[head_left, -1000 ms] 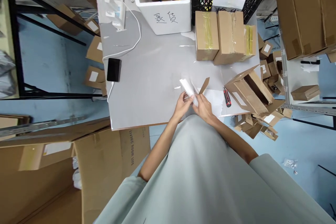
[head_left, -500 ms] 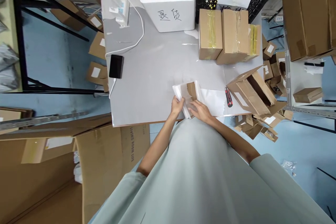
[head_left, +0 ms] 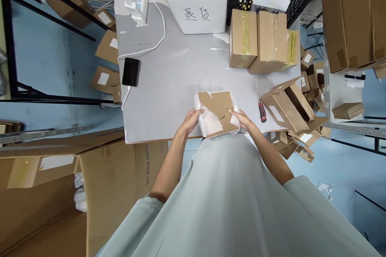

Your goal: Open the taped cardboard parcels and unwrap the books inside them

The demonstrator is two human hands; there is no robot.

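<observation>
A flat brown cardboard piece (head_left: 219,110) with a white label and white wrapping round its edges lies at the near edge of the grey table (head_left: 169,88). My left hand (head_left: 191,121) grips its left edge, fingers curled. On the right edge my right hand (head_left: 241,118) pinches the cardboard and the white wrapping.
A red-and-black utility knife (head_left: 261,111) lies just right of my hands. An open cardboard box (head_left: 286,104) sits at the right edge, taped boxes (head_left: 259,42) and a white foam bin (head_left: 197,2) of books behind. A black phone (head_left: 131,72) charges at the left. Big cartons (head_left: 120,184) stand below.
The cardboard piece was folded narrow between my hands; now it is spread flat and wide, and my hands have moved apart to its left and right edges.
</observation>
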